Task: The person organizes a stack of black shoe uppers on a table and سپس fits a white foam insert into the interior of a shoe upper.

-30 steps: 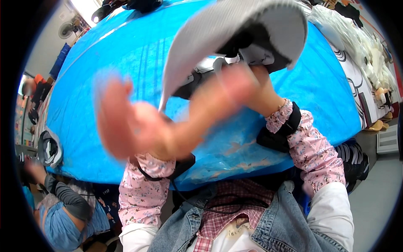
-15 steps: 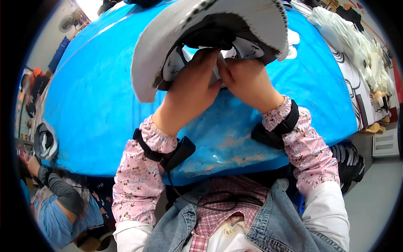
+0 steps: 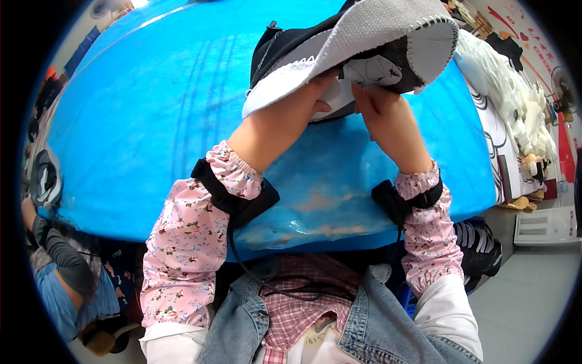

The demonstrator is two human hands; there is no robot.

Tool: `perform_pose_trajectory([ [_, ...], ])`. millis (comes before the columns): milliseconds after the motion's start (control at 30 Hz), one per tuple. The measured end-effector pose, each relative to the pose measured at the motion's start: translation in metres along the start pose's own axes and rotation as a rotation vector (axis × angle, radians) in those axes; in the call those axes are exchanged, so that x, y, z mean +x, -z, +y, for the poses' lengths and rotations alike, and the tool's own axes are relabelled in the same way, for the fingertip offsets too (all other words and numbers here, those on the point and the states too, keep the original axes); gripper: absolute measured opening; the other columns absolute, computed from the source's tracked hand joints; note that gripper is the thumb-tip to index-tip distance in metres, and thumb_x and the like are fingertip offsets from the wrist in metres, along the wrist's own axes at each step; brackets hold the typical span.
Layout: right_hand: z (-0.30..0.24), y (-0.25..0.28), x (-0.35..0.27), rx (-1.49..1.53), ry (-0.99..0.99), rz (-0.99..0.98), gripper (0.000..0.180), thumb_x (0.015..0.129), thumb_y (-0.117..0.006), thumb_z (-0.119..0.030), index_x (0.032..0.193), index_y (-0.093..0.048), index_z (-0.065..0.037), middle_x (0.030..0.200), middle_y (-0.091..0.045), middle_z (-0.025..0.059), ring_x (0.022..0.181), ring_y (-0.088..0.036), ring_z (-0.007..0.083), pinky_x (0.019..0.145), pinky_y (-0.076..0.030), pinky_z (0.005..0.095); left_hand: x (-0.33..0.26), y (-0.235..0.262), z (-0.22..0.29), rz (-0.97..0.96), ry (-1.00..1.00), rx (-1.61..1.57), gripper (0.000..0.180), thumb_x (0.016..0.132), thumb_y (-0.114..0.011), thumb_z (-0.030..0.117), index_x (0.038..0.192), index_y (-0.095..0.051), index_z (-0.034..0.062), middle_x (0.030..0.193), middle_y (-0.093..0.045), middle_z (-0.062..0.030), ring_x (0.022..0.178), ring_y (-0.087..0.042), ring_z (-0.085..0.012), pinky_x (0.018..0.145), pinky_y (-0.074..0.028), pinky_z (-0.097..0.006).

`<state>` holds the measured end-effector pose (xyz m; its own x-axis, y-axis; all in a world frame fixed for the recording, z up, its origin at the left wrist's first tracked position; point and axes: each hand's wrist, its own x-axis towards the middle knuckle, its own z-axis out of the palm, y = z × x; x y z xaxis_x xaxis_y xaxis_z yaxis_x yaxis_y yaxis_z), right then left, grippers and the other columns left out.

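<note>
A wide-brimmed hat is held up above the far middle of the table. Its brim is coarse grey-white cloth with dark stitches along the right edge; its body is black, with white zigzag stitching on the left side. My left hand reaches under the brim and grips the white lining, fingertips partly hidden. Close beside it, my right hand has its fingers curled and pressed on the lower edge of the lining. A white lining patch with black line drawing shows just above the right fingers.
A blue plastic sheet covers the table. White cloth and plastic are heaped along the right side. At the left edge a co-worker's arm is near a grey-and-black piece. Dark striped items lie below the table's right corner.
The hat has moved right and turned, so its black outer side now shows and less of the inside. Both my hands have shifted with it, still gripping the lining.
</note>
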<state>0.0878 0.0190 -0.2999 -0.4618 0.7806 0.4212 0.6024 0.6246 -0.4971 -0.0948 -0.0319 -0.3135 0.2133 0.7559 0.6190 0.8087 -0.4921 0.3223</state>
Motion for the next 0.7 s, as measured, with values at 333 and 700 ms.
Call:
perform_pose_trajectory([
  [333,0.011,-0.012,-0.002,-0.179,0.127,0.111,0.020,0.080,-0.054,-0.015,0.066,-0.055,-0.001,0.062,-0.054,0.0216,0.057,-0.055,0.0401,0.050,-0.044,0.0465,-0.020,-0.016,-0.023,0.111,-0.130,0.076,0.048,0.074,-0.066,0.015,0.119,-0.052,0.0098,0.098,-0.061,-0.0144,0.089,-0.058,-0.0299,0.078,-0.046,-0.036],
  [700,0.018,-0.011,-0.009,-0.248,0.233,0.110,0.017,0.077,-0.055,-0.014,0.066,-0.057,-0.001,0.064,-0.056,0.0188,0.059,-0.056,0.0376,0.054,-0.046,0.0432,-0.017,-0.005,-0.009,-0.046,0.088,0.068,0.043,0.078,-0.064,0.026,0.115,-0.053,0.0075,0.094,-0.061,-0.0147,0.084,-0.059,-0.0311,0.073,-0.046,-0.035],
])
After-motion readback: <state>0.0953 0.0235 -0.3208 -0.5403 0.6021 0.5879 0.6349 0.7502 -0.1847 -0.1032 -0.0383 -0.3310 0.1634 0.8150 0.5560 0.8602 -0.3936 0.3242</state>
